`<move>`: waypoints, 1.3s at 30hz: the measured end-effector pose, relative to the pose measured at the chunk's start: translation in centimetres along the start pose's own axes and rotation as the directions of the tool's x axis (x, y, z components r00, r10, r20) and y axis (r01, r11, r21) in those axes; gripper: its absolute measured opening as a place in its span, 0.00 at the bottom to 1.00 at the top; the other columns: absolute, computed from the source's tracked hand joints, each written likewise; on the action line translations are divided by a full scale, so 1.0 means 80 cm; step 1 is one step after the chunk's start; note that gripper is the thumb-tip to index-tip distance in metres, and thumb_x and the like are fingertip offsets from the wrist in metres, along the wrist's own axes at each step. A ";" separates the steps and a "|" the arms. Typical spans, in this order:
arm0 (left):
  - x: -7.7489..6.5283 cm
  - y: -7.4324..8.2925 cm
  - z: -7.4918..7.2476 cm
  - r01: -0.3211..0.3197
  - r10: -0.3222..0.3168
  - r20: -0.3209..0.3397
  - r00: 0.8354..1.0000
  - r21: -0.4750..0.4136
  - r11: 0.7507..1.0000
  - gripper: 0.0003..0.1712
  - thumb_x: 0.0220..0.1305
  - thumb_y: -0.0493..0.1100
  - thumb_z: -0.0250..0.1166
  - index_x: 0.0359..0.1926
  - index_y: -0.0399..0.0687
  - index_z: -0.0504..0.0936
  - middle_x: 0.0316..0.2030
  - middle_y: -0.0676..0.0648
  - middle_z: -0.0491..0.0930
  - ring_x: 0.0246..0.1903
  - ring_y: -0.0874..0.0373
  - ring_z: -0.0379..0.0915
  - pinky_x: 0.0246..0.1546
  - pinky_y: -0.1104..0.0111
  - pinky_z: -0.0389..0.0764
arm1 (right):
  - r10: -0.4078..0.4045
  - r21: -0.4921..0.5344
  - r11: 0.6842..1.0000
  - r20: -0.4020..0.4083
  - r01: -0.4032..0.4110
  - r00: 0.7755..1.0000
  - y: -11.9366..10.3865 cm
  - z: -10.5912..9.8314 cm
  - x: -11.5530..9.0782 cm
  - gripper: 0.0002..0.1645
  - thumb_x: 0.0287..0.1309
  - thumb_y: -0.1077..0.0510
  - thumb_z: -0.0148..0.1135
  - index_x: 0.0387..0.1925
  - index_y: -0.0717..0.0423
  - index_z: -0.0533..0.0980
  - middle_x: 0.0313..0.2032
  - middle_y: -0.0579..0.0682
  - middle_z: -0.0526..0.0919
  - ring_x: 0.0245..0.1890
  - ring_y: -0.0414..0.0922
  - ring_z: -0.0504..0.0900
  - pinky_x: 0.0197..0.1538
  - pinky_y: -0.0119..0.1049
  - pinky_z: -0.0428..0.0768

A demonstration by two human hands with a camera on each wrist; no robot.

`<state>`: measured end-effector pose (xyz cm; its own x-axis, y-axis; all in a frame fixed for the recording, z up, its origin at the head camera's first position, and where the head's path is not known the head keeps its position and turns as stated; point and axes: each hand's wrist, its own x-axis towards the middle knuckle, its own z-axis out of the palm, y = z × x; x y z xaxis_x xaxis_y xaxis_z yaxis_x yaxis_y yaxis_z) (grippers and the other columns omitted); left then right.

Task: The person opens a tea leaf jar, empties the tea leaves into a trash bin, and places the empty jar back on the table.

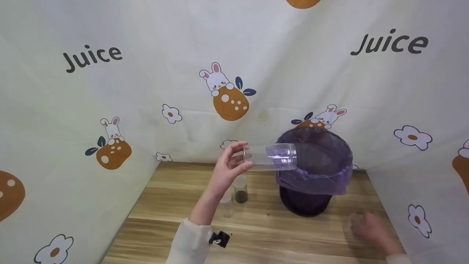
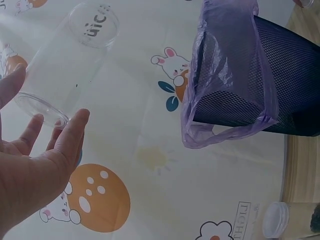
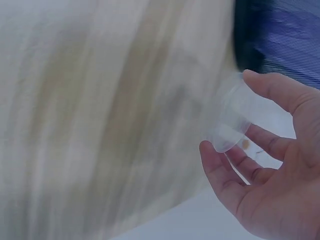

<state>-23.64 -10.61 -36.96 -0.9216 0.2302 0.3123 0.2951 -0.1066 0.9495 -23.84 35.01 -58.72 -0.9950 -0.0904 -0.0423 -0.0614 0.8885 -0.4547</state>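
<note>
My left hand grips a clear plastic jar by one end. The jar lies sideways in the air, its ridged rim turned right and overlapping the purple bag's edge in the head view. In the left wrist view, thumb and fingers wrap the jar's near end, and no contents show through its wall. Low at the right, my right hand holds a clear round lid between thumb and fingertips, beside the bin. The dark mesh bin stands upright, lined with a purple bag folded over its rim.
Behind my left forearm stand two small clear jars with whitish lids; one jar has dark contents, the other is partly covered. A small black item is beside my left sleeve. Printed curtains enclose the wooden table.
</note>
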 end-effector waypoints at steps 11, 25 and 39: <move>-0.003 -0.003 -0.004 0.006 -0.006 -0.009 1.000 0.011 1.000 0.34 0.61 0.33 0.67 0.67 0.39 0.66 0.62 0.38 0.69 0.62 0.47 0.73 0.60 0.63 0.78 | 0.024 0.194 0.981 -0.115 -0.001 0.993 -0.027 -0.045 -0.001 0.40 0.56 0.55 0.69 0.62 0.77 0.66 0.52 0.81 0.73 0.50 0.72 0.76 0.52 0.65 0.77; -0.006 -0.011 -0.007 -0.003 0.003 0.005 1.000 -0.016 1.000 0.35 0.62 0.36 0.69 0.67 0.38 0.65 0.62 0.38 0.68 0.61 0.47 0.74 0.58 0.63 0.81 | 0.110 0.388 0.920 -0.384 0.052 0.917 -0.076 -0.093 -0.018 0.40 0.60 0.54 0.68 0.67 0.70 0.65 0.59 0.71 0.68 0.54 0.59 0.76 0.41 0.07 0.66; -0.007 -0.015 -0.009 0.006 -0.006 0.001 1.000 -0.021 1.000 0.36 0.61 0.39 0.70 0.67 0.38 0.66 0.62 0.39 0.69 0.61 0.47 0.74 0.57 0.62 0.81 | 0.150 0.475 0.868 -0.528 0.143 0.836 -0.121 -0.115 -0.029 0.39 0.57 0.61 0.71 0.68 0.64 0.66 0.55 0.51 0.68 0.45 0.18 0.67 0.42 0.06 0.70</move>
<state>-23.67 -11.27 -38.32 -0.9231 0.2324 0.3063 0.2839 -0.1251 0.9506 -21.66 30.75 -46.02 -0.8827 0.2953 0.3655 -0.1587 0.5449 -0.8234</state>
